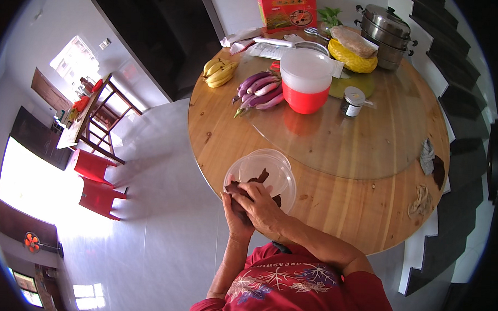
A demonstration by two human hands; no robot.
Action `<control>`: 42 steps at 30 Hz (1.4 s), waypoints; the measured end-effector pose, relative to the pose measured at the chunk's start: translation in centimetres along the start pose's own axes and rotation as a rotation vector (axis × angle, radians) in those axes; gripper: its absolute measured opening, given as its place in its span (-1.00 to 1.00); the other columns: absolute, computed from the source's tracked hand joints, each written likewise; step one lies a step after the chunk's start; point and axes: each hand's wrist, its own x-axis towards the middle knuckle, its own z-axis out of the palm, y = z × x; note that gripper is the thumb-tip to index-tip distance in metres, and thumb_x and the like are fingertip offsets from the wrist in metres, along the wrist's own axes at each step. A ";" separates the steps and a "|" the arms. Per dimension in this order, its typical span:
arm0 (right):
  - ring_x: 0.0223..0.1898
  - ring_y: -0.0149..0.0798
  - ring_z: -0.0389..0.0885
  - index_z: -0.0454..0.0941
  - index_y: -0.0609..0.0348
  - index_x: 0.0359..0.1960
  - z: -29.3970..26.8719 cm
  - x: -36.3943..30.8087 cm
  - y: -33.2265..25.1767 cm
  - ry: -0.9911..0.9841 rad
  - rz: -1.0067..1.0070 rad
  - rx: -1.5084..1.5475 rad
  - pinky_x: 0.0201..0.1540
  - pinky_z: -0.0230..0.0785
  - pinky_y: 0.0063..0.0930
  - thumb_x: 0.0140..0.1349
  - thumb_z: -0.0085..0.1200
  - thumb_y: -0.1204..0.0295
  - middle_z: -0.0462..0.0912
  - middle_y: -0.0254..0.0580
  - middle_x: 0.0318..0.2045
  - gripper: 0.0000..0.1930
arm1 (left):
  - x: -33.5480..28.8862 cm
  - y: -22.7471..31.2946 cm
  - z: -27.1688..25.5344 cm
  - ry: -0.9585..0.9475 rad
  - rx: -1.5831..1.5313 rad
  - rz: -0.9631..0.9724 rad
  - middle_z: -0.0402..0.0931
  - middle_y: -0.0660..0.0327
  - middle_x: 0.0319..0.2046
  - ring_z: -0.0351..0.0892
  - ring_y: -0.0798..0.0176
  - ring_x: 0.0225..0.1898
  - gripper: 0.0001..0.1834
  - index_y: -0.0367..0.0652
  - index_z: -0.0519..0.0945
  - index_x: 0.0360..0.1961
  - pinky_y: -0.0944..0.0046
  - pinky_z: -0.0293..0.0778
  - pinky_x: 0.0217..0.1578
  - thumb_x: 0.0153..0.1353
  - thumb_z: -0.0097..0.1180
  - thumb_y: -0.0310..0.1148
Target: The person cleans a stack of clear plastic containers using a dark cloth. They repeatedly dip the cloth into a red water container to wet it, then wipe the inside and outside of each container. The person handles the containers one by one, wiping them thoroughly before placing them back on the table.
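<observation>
Near the front left edge of the round table stands a clear plastic bowl [288,176]. Over its near side, both my hands are closed around a dark brown, soft-looking piece [234,188]; I cannot make out what it is. My left hand [237,220] cups it from below and the left. Lying across the top, my right hand [261,205] has its fingers bent over it and hides much of it. More dark brown stuff [261,177] sticks out beyond my fingers above the bowl, and a bit shows beside my right hand.
Farther back are purple eggplants [260,92], bananas [219,72], a red-and-white tub [306,83] and a lidded jar [352,101] on the glass turntable [337,153]. A steamer pot [383,37] and a red box [287,11] stand behind. Crumpled rags [421,201] lie at the right edge.
</observation>
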 end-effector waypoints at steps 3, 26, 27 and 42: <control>0.02 -0.03 0.39 0.57 0.23 0.01 -1.3 -1.7 0.0 -0.091 -0.055 -0.017 0.10 0.32 -0.22 0.01 0.08 0.54 0.46 -0.10 -0.02 -0.57 | 0.3 0.3 -1.1 0.018 0.063 0.068 0.23 -0.12 0.30 0.31 -0.40 0.19 -0.36 0.40 -0.03 0.44 -0.32 0.31 0.15 0.38 -0.25 0.12; -0.08 -0.50 0.44 0.44 0.21 0.00 -3.5 -4.2 7.0 0.485 0.926 1.330 0.06 0.32 -0.54 0.15 0.14 0.64 0.52 -0.40 -0.08 -0.65 | 0.2 0.1 -0.7 0.322 0.336 0.060 0.38 -0.14 0.13 0.58 -0.23 -0.04 -0.38 0.14 0.07 0.38 -0.09 0.68 -0.31 0.37 0.00 -0.36; -0.08 -0.51 0.44 0.45 0.21 -0.02 -3.5 -4.5 7.2 0.465 0.914 1.327 0.06 0.31 -0.55 0.16 0.14 0.64 0.52 -0.40 -0.09 -0.67 | 0.2 0.2 -1.1 0.328 0.332 0.019 0.43 -0.12 0.08 0.61 -0.22 -0.10 -0.41 0.10 0.11 0.36 -0.06 0.69 -0.36 0.37 0.00 -0.37; -0.08 -0.45 0.49 0.45 0.17 0.05 -5.1 -4.9 3.5 0.478 0.870 1.365 -0.01 0.37 -0.51 0.23 0.18 0.32 0.53 -0.35 -0.10 -0.62 | 0.3 -2.7 -4.6 0.400 0.244 0.005 0.56 0.14 -0.36 0.61 0.21 -0.54 -0.62 -0.05 0.37 0.12 0.26 0.55 -0.66 0.30 0.13 -0.45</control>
